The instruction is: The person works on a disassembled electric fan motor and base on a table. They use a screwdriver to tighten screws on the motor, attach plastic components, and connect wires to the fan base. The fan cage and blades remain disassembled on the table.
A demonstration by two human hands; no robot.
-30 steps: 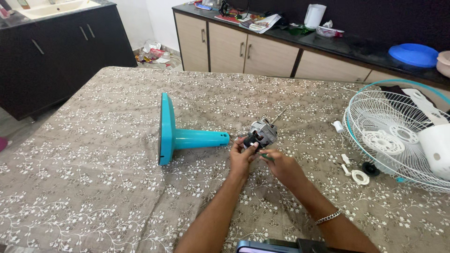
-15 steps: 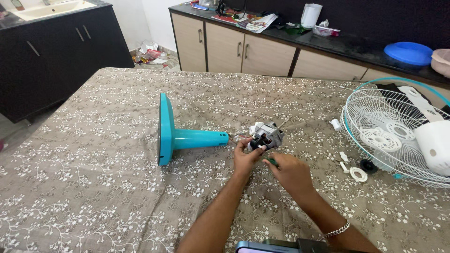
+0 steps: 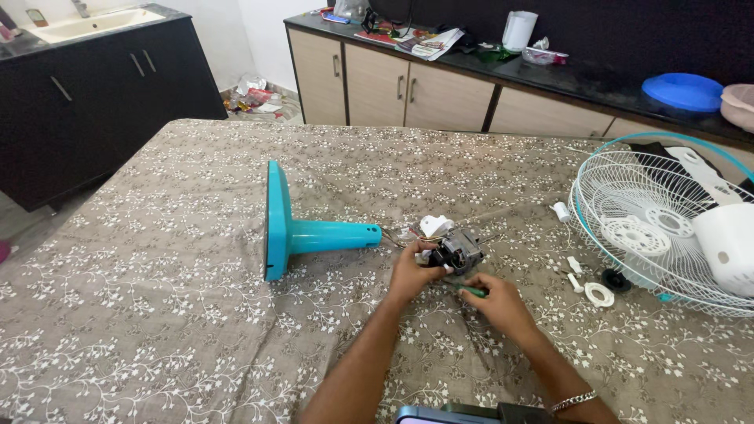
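Gripping fan motor, left hand (right hand holds screwdriver).

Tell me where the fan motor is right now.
In the head view the fan motor lies on the patterned tablecloth near the middle, just right of the teal stand, with the left hand gripping it and the right hand just below.

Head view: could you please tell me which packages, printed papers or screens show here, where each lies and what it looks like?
Printed papers: far counter, fanned out, white with red and dark print.
Packet: far counter beside the white jug, small, flat, pale with pink.
Screen: bottom edge, dark device with a pale lit strip, mostly cut off.
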